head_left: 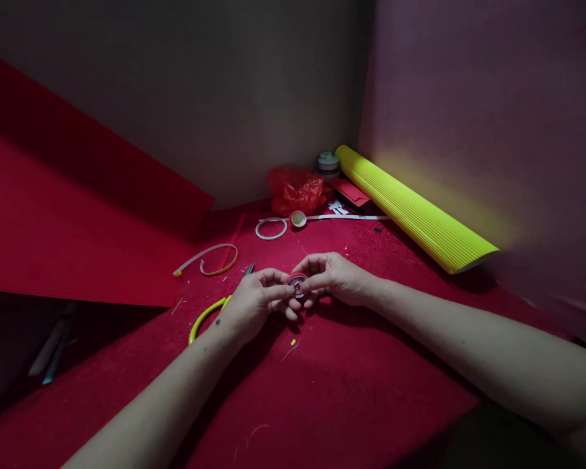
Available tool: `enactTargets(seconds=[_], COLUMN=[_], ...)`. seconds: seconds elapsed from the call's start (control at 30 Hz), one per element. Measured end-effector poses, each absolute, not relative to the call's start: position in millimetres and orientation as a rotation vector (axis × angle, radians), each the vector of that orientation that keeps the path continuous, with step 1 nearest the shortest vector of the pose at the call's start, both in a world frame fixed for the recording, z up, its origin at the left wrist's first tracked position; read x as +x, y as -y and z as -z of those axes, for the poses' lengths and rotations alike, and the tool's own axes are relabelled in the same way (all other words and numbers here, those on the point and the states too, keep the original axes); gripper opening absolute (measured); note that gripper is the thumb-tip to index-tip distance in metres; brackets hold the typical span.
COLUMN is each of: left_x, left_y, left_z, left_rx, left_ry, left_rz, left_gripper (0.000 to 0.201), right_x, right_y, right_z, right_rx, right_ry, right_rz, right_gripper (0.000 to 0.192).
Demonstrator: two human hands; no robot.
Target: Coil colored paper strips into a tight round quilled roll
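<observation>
No writing is legible anywhere. The left hand (254,303) and right hand (334,277) both pinch a small round coil (297,285) (dark red, pale-rimmed, details too small to tell), held just above the red mat (322,391), near a yellow-green strip (206,317) at left.

Small round red coil (297,285), upright (details blurred), above red floor, pinched between fingertips

Dim corner, grey wall (200,98), purplish wall (493,98), red floor (346,391)
</observation>
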State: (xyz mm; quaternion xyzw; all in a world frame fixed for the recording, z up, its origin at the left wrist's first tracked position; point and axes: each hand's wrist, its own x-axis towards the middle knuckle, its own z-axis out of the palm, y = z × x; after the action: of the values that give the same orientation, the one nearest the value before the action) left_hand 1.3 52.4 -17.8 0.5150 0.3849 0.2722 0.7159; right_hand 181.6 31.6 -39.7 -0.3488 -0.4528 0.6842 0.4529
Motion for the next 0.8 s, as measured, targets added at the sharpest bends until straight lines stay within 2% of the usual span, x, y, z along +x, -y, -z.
enactTargets(seconds=[0.3,0.8], left_x=[-8.1,-4.7], left_y=[-62.3,-61.0], left_z=[13.6,17.7], left_rx=[0.935,1.000], left_ry=[-0.663,-0.666], left_rz=[-0.561,-0.558], left_gripper=[0.018,0.015], right_x=[182.9,177.8], right_y=[-30.7,-24.9], right_z=[40.3,30.8], right_rx=[-0.616,-0.795], right_ry=[1.229,1.280], right_rz=[-1.694,-1.588], right_gripper=[0.054,0.038])
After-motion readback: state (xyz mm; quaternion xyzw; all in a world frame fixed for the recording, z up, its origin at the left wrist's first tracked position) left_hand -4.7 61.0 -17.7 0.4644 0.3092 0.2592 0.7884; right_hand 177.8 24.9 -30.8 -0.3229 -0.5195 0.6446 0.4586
